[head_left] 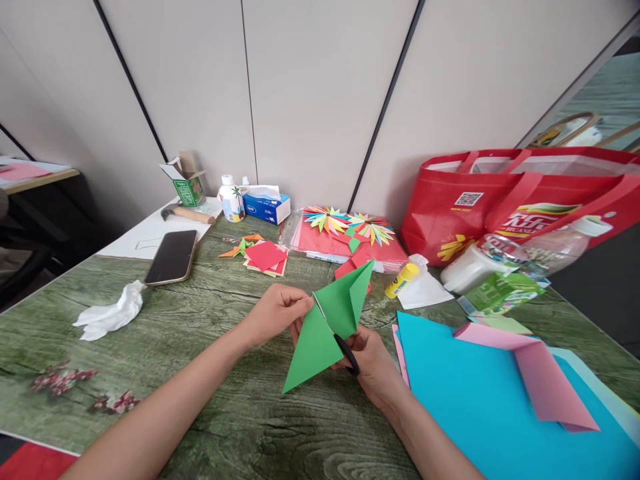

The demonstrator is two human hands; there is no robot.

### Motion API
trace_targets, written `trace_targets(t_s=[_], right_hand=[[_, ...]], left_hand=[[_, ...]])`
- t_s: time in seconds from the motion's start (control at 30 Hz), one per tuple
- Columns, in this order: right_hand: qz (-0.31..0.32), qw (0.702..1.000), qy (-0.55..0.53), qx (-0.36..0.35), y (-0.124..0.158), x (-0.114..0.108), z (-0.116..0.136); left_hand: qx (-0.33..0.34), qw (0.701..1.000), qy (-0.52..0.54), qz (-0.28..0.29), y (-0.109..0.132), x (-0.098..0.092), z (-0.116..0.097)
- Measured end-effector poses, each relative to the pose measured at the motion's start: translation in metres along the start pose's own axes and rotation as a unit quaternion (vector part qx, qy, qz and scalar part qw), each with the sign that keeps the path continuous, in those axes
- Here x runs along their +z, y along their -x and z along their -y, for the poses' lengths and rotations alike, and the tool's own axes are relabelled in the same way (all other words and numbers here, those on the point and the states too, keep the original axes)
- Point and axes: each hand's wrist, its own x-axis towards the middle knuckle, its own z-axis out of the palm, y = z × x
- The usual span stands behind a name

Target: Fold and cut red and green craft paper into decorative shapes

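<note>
A sheet of green paper (316,353) with a fold in it is held up above the table. My left hand (280,312) pinches its left edge between thumb and fingers. In my right hand (373,363) is a pair of scissors (350,355); the black handle shows at the fingers. Their blades lie along a slit across the middle of the paper, the tip close to my left thumb. Part of the right fingers is hidden behind the paper.
Blue paper (450,380) and a folded pink strip (545,373) lie at right. Behind stand a glue stick (401,280), a red bag (450,207) and paper flowers (370,228). A phone (171,257), a hammer (187,213) and a crumpled tissue (113,312) lie at left.
</note>
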Motion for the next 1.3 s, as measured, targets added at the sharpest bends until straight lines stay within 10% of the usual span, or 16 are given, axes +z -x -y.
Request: trace_targets(t_s=[0.77,1.0,1.3], right_hand=[[0.002,1.000,0.018,0.008,0.000,-0.001,0.001],[0.035,0.997,0.056,0.040,-0.002,-0.007,-0.003],[0.162,0.978,0.082,0.104,0.000,-0.010,0.002]], left_hand=[[-0.036,0.999,0.028,0.006,0.000,-0.001,0.000],[-0.045,0.990,-0.111,0.069,-0.004,-0.031,-0.002],[0.039,0.875,-0.464,-0.132,-0.021,-0.048,0.023]])
